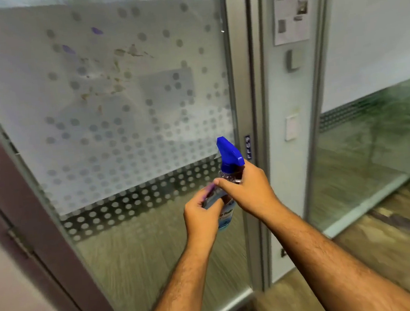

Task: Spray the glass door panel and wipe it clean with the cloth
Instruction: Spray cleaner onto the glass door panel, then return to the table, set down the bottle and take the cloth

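The glass door panel (121,93) fills the left and middle, frosted with a dot pattern; brown smears and two purple marks sit on its upper part. A clear spray bottle (229,157) with a blue trigger head is held upright in front of the panel's lower right. My right hand (248,188) wraps around the bottle's neck just under the blue head. My left hand (201,219) grips the bottle's lower body, with a bit of purple and grey cloth (211,192) pinched against it. The nozzle points up and left toward the glass.
A metal door frame (243,100) with a small blue "PULL" label runs down right of the panel. Beyond it a white wall strip carries a paper notice (289,7) and a switch. Further right is another glass wall (374,137), with a wooden floor and potted plants.
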The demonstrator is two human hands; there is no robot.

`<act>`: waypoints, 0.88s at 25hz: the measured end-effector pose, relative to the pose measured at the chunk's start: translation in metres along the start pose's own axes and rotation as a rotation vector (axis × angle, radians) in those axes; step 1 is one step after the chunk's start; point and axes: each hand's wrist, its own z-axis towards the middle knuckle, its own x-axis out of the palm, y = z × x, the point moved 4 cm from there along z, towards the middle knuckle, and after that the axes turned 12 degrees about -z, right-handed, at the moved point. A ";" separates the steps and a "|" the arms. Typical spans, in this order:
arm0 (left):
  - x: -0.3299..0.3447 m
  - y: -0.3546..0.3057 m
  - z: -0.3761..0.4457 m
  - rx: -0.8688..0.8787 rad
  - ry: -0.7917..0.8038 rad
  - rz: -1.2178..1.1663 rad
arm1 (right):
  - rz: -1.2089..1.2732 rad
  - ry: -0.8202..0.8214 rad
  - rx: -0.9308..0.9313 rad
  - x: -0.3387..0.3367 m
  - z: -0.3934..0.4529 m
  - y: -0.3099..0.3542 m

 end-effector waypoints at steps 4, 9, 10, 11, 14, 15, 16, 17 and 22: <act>0.060 0.031 -0.071 -0.095 0.143 0.083 | -0.083 -0.024 0.065 -0.060 -0.057 -0.064; 0.150 0.084 -0.174 -0.051 0.359 0.324 | -0.167 -0.115 0.208 -0.171 -0.165 -0.146; 0.171 0.093 -0.203 -0.034 0.395 0.367 | -0.192 -0.122 0.233 -0.198 -0.191 -0.162; 0.193 0.099 -0.235 -0.024 0.440 0.394 | -0.209 -0.130 0.254 -0.226 -0.218 -0.177; 0.258 0.109 -0.324 -0.019 0.578 0.419 | -0.221 -0.166 0.328 -0.308 -0.297 -0.215; 0.277 0.113 -0.347 -0.018 0.619 0.421 | -0.224 -0.177 0.349 -0.331 -0.319 -0.224; 0.300 0.119 -0.374 -0.028 0.674 0.422 | -0.235 -0.198 0.378 -0.359 -0.345 -0.235; 0.324 0.126 -0.399 -0.033 0.727 0.427 | -0.245 -0.224 0.407 -0.385 -0.369 -0.245; 0.431 0.152 -0.527 -0.108 0.973 0.433 | -0.310 -0.374 0.600 -0.501 -0.489 -0.286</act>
